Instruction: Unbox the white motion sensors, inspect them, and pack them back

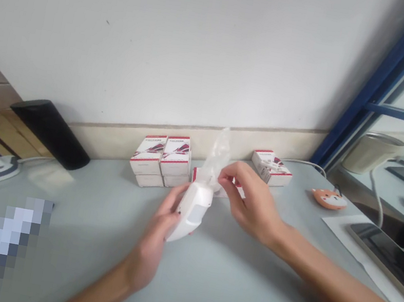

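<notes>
A white motion sensor [193, 209] with a pale window on its front is tilted above the desk in the middle. My left hand [155, 236] is closed around its left side, fingers behind it and thumb along the edge. From the sensor's top rises a clear plastic bag [219, 151], crumpled and standing up. My right hand [251, 201] comes in from the right, thumb and forefinger pinched at the bag's lower right edge, just over the sensor. Behind the sensor a red and white box [234, 190] is partly hidden by my hands.
Small red and white boxes [161, 159] stand stacked near the wall. Another box [271, 168] carries small white parts. An orange animal-faced item [329, 198] and a phone [388, 259] on white paper lie right. A black cylinder [51, 132] leans at left. A blue frame [369, 87] bounds the right.
</notes>
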A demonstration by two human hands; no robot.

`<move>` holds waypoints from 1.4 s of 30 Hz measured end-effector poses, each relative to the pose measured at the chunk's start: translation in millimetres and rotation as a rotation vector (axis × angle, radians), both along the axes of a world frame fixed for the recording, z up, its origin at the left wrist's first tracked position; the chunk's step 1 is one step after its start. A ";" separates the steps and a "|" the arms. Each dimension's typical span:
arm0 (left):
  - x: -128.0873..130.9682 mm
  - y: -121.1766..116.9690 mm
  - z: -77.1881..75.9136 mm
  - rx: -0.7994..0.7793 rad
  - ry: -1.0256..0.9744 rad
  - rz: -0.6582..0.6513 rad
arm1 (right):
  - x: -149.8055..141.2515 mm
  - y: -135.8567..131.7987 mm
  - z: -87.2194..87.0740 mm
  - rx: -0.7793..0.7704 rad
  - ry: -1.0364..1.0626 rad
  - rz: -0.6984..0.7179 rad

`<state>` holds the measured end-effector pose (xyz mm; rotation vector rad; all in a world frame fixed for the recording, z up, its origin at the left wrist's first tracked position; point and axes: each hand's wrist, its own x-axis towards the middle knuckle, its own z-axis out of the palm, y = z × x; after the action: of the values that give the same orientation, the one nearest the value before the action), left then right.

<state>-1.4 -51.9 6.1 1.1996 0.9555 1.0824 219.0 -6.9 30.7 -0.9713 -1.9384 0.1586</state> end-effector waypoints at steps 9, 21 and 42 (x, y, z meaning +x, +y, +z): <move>2.2 -1.9 1.5 0.104 0.016 0.023 | -4.1 0.4 -12.3 -0.213 0.100 -0.034; 5.0 -9.3 9.6 0.025 -0.105 0.021 | -10.1 -0.8 -6.2 -0.591 0.353 0.327; 10.2 -6.4 8.9 0.138 -0.003 0.141 | -14.7 -8.2 -18.4 -0.150 0.080 -0.055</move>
<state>8.9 -58.3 15.0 1.2562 0.9880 1.2794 204.3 -15.1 12.3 -1.0992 -1.8451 0.3094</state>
